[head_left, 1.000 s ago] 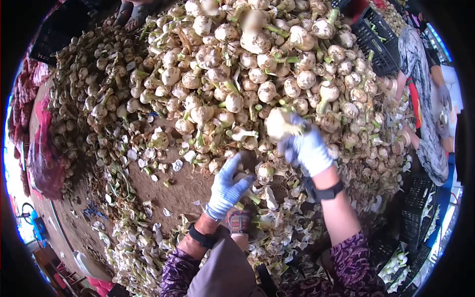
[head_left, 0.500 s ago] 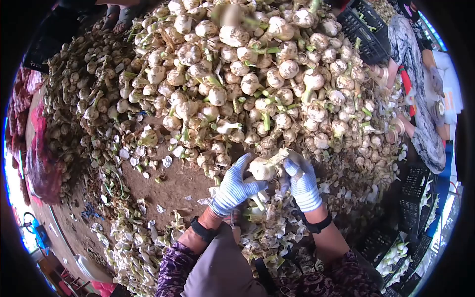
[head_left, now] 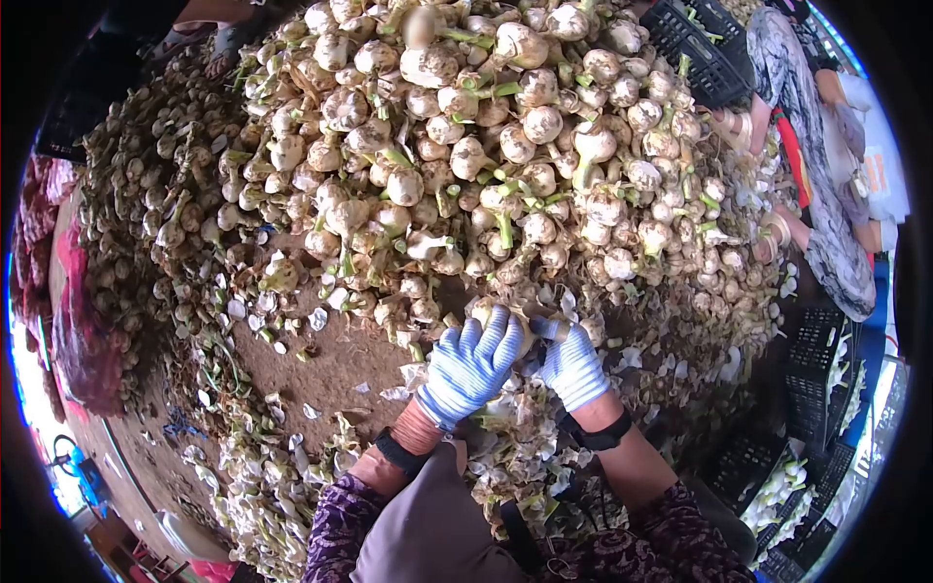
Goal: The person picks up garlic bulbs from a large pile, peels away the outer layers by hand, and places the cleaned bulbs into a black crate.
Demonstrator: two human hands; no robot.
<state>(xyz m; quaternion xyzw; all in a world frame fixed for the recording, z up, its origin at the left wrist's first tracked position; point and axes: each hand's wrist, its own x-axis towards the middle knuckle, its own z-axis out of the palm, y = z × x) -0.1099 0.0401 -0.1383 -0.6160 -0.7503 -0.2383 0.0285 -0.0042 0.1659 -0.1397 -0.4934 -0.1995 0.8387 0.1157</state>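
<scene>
My left hand (head_left: 468,367), in a blue-and-white striped glove, is closed with its fingers wrapped over a garlic bulb (head_left: 482,308). Most of the bulb is hidden under the glove. Close beside it, my right hand (head_left: 575,371) wears a matching glove and is closed, its fingertips pointing in at the bulb. A small dark piece shows at those fingertips, and I cannot tell what it is. Just beyond both hands rises a large heap of garlic bulbs (head_left: 515,146) with soil and cut green stems on them. Peeled skins (head_left: 520,457) lie beneath my wrists.
Black plastic crates (head_left: 814,355) stand at the right, some holding pale trimmed garlic (head_left: 777,496). Another black crate (head_left: 695,53) is at the far right of the heap. A person's patterned sleeve (head_left: 836,277) reaches in at right. Red mesh sacks (head_left: 86,335) lie on the left.
My left hand has turned over, so its back and fingers now cover the bulb that showed between the hands. My right hand has shifted slightly left. The view has moved a little.
</scene>
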